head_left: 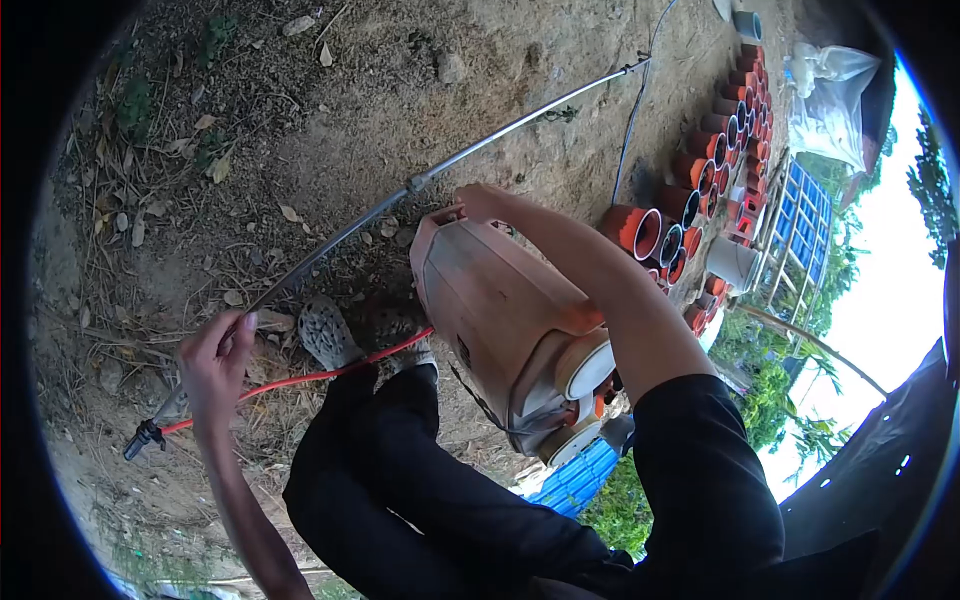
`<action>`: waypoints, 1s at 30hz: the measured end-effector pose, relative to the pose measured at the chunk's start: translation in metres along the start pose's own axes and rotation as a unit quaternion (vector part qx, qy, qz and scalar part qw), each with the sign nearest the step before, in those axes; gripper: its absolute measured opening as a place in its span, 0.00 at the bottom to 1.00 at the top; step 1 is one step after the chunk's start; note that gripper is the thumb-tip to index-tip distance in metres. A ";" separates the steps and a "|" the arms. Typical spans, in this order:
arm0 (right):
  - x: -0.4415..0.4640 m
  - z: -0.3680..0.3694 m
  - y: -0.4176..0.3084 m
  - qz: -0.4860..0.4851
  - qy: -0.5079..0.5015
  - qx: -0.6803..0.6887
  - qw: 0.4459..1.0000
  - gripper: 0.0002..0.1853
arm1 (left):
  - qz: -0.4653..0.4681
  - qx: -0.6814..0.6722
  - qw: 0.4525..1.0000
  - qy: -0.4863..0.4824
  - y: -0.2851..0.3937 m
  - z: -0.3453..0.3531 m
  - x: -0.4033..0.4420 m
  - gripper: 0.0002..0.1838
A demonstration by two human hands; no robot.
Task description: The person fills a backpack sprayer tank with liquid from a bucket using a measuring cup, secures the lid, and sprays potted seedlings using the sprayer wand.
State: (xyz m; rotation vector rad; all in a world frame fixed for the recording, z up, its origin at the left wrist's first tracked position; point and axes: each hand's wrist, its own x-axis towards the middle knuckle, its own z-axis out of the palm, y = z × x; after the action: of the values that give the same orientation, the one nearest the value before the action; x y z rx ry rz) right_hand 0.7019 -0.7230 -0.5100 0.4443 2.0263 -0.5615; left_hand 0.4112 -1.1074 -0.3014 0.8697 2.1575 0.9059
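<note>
My left hand is closed round the lower part of a long thin metal wand, near its dark nozzle-like fitting. A red hose runs from that fitting past my shoes to a dusty orange-brown tank. The tank lies tilted, with two pale round caps at its far end. My right hand grips the tank's edge beside an opening; its fingertips are partly hidden.
Rows of orange pots stand on the bare soil, with a grey bucket among them. Dry leaves and twigs lie near my speckled shoes. Beyond are a blue panel and clear plastic sheeting.
</note>
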 end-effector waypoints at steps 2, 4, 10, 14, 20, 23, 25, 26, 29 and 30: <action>0.017 0.012 0.009 -0.020 -0.025 -0.008 0.999 0.15 | 0.008 0.013 1.000 0.011 -0.008 0.006 0.007 0.10; 0.024 0.020 0.012 -0.047 -0.051 -0.015 0.997 0.14 | 0.013 0.043 0.999 0.001 -0.015 0.010 0.010 0.10; 0.018 -0.005 0.000 -0.089 -0.060 0.020 0.994 0.08 | 0.036 0.053 0.998 -0.012 -0.022 0.024 0.012 0.10; 0.030 0.003 0.005 -0.093 -0.089 0.000 0.992 0.09 | 0.036 0.046 0.998 -0.019 -0.025 0.027 0.007 0.09; 0.049 0.028 0.011 -0.108 -0.048 0.032 0.992 0.11 | 0.050 0.051 0.997 -0.022 -0.023 0.023 0.008 0.09; 0.059 0.043 0.011 -0.091 0.000 0.035 0.995 0.11 | 0.019 0.050 0.998 -0.034 -0.023 0.021 0.006 0.09; 0.052 0.036 0.008 -0.096 0.003 0.087 0.991 0.11 | 0.016 0.048 0.998 -0.035 -0.024 0.021 0.007 0.09; 0.050 0.033 0.006 -0.103 0.008 0.141 0.985 0.11 | 0.012 0.048 0.998 -0.036 -0.024 0.020 0.006 0.09; 0.050 0.020 0.000 -0.023 -0.065 0.090 0.994 0.11 | 0.011 0.042 0.999 -0.023 -0.018 0.018 0.004 0.09; 0.045 0.017 -0.008 -0.025 -0.062 0.090 0.994 0.11 | 0.012 0.044 0.999 -0.021 -0.017 0.018 0.003 0.09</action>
State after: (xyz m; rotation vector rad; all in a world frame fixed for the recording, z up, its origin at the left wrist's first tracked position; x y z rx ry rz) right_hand 0.6883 -0.7354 -0.5550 0.4547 1.8804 -0.7876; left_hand 0.4172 -1.1078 -0.3251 0.9518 2.1689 0.8034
